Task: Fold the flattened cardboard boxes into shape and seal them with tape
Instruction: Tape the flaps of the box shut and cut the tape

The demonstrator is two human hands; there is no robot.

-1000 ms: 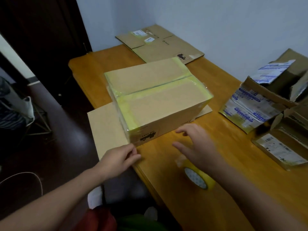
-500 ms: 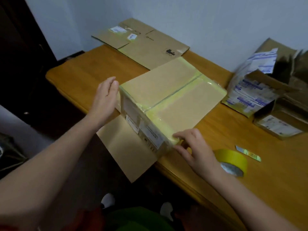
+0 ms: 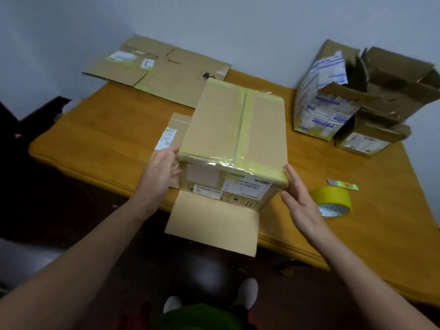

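Bracing a taped cardboard box (image 3: 235, 125) between both hands, near the front edge of the wooden table (image 3: 107, 139). Left hand (image 3: 162, 167) is lying open, fingers straight, palm pressing flat on the box's left side by the top corner. Right hand (image 3: 300, 198) is also open with its fingers straight and fingertips sitting at the near right corner; contact is hard to confirm. The box is sitting upright with yellowish tape running along the top seam and edges. One unsealed flap (image 3: 214, 225) is sticking out past the table edge toward the person, and a side flap (image 3: 176, 129) with a label is lying on the table under the left hand. A yellow tape roll (image 3: 332, 198) is lying just right of the right hand, with a small tape scrap (image 3: 342, 186) behind it. A flattened cardboard box (image 3: 166, 75) is leaning at the back wall. Torn open boxes (image 3: 323, 110) are crowding the far right.
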